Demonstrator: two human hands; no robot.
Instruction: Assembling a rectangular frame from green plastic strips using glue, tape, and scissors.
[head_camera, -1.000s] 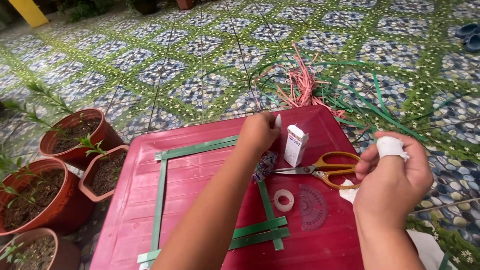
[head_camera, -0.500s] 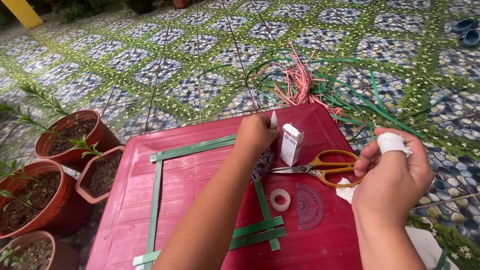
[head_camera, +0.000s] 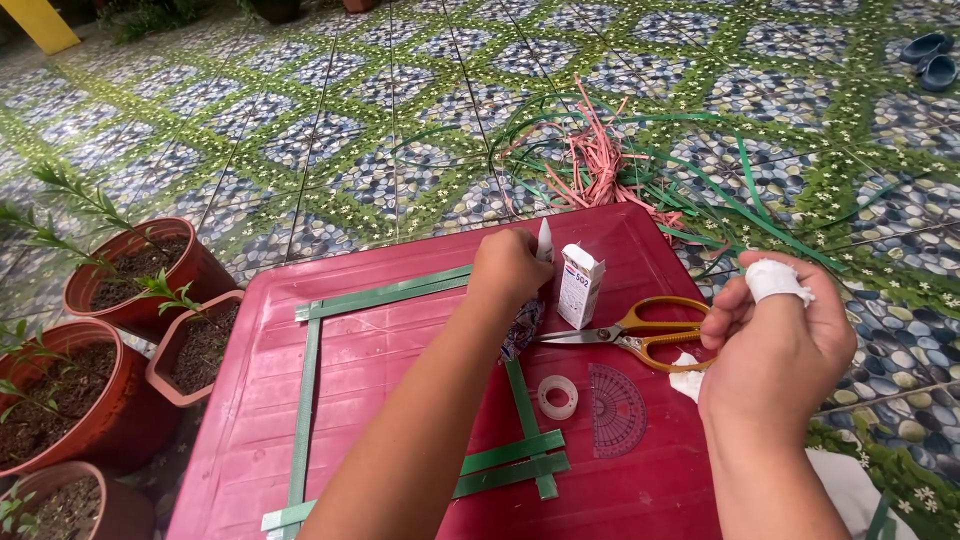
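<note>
From the head camera, the left hand (head_camera: 508, 265) is clenched around a small white glue tube (head_camera: 544, 240), nozzle upward, at the far corner of the green strip frame (head_camera: 310, 400) on the red plastic table (head_camera: 230, 440). Half a second ago this hand sat slightly nearer the table's far edge; now it is closer to the small white glue box (head_camera: 579, 285), which stands upright just beside it. The right hand (head_camera: 775, 345) hovers over the table's right edge, fingers loosely curled and grasping nothing, one fingertip wrapped in a white bandage (head_camera: 776, 282); it has barely shifted. Orange-handled scissors (head_camera: 640, 335), a tape roll (head_camera: 557, 396) and a protractor (head_camera: 617, 410) lie between the hands. Left of the table, terracotta pots (head_camera: 135, 275) hold dark soil and thin green plants.
</note>
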